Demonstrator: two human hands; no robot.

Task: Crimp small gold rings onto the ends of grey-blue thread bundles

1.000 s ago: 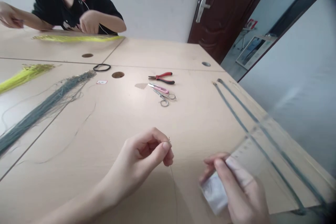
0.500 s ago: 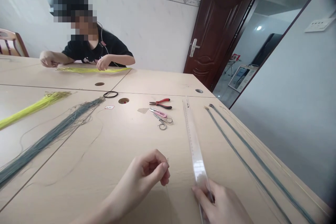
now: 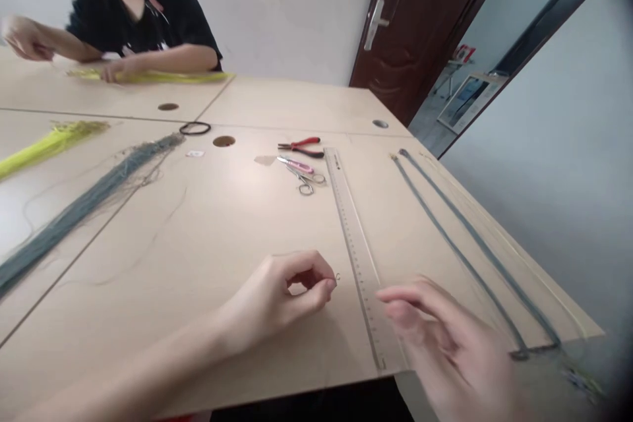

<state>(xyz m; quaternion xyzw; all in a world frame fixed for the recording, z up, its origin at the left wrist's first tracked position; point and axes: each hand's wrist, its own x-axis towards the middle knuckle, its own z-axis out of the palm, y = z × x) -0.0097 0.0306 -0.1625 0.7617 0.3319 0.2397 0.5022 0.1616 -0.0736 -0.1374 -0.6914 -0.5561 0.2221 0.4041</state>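
My left hand point(image 3: 301, 287) pinches a tiny metal hook point(image 3: 337, 279) at its fingertips, just left of the ruler. The clear ruler point(image 3: 353, 237) lies flat on the wooden table, running from the pliers down to the near edge. Beside the ruler's lower right side is my right hand point(image 3: 440, 336), blurred, with thumb and index finger close together; whether anything thin is between them is too blurred to tell. Red-handled pliers point(image 3: 301, 146), pink-handled snips point(image 3: 299, 165) and small scissors point(image 3: 305, 183) lie beyond my left hand.
Grey-blue strands point(image 3: 93, 201) and yellow strands point(image 3: 47, 145) lie at the left. Two thin grey-blue bundles point(image 3: 469, 231) run along the right. A black ring point(image 3: 195, 128) and table hole point(image 3: 224, 141) are further back. Across the table a person handles yellow strands point(image 3: 173, 77).
My right hand has let go of the ruler, which now lies further left at its far end. My left hand has moved slightly right and up. The view has tilted down.
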